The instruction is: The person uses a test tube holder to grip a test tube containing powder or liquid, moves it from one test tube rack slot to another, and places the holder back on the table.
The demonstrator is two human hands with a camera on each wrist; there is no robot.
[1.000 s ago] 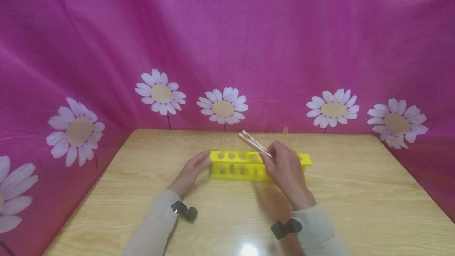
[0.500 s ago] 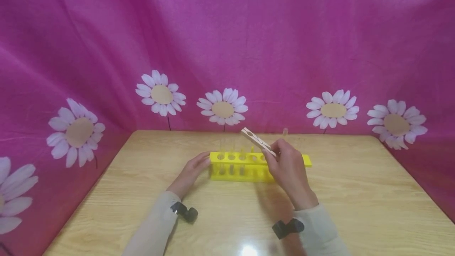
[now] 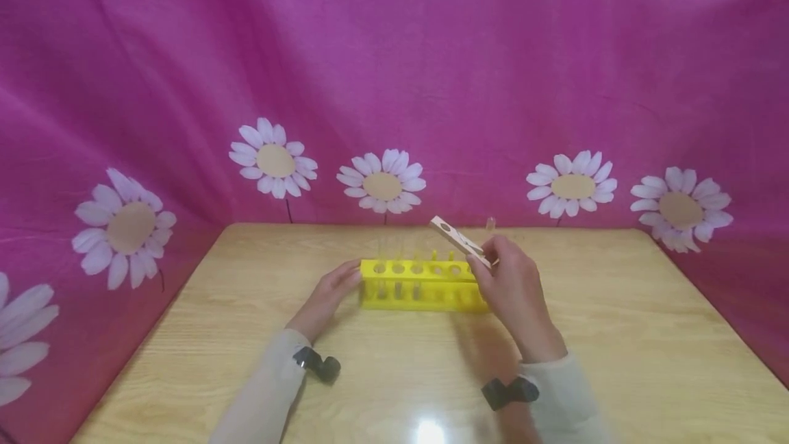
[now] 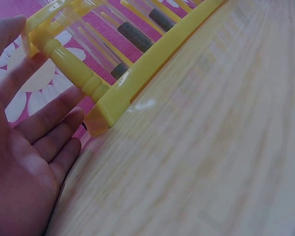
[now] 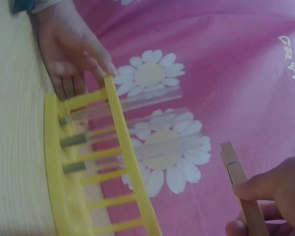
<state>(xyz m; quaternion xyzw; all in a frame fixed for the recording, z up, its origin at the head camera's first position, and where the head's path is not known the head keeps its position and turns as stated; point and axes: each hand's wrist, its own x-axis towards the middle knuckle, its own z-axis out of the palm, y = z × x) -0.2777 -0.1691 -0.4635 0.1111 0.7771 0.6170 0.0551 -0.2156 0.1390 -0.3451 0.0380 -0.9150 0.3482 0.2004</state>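
Note:
A yellow test tube rack (image 3: 425,306) stands on the table. My left hand (image 3: 327,298) holds its left end, thumb at the top rail and other fingers fairly straight beside the end post (image 4: 71,66). Three clear test tubes (image 5: 155,146) stand in the left holes with dark grey-green matter at the bottom. My right hand (image 3: 516,290) pinches a wooden clothespin (image 3: 457,238) between thumb and fingers, above the rack's right part. Nothing shows between the clothespin's tips. My right hand hides the rack's right end. One more tube top (image 3: 490,223) shows behind that hand.
The wood-grain table (image 3: 641,334) extends to both sides and in front of the rack. A magenta cloth (image 3: 468,74) with white daisies hangs behind and at the sides. A bright light reflection lies on the table near the front edge.
My right hand has moved right with the clothespin, showing more of the rack's middle holes. My left hand stays at the rack's left end. The head view has shifted slightly.

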